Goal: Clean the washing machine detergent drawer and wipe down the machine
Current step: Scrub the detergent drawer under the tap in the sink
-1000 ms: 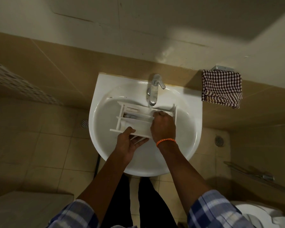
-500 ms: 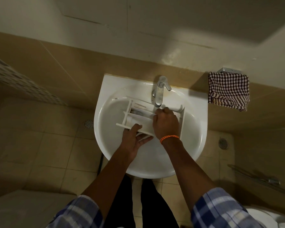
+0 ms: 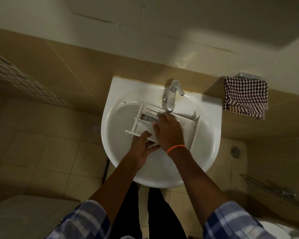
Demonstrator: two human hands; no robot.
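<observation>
Head view is looking straight down into a white sink [image 3: 207,152], where the drawer [image 3: 193,128] is lying across the bowl, just below the tap [image 3: 171,95]. The left hand [image 3: 141,147] is gripping the drawer's near edge, thumb lying on top and fingers curling underneath, so the drawer is stretching away from that hold toward the tap and toward the sink's right side. The right hand [image 3: 169,131] is resting on top of the drawer's middle, knuckles up, fingers reaching into a compartment just under the spout; its fingertips are blurring, and whether they are pinching anything I cannot tell. An orange band [image 3: 176,148] is sitting on the right wrist, over the sink's near half. The drawer's divider walls are showing left of the right hand, its front panel standing at the sink's right side. A checked cloth [image 3: 245,97] is hanging on the wall right of the sink. Floor drains are lying on either side of the sink.
</observation>
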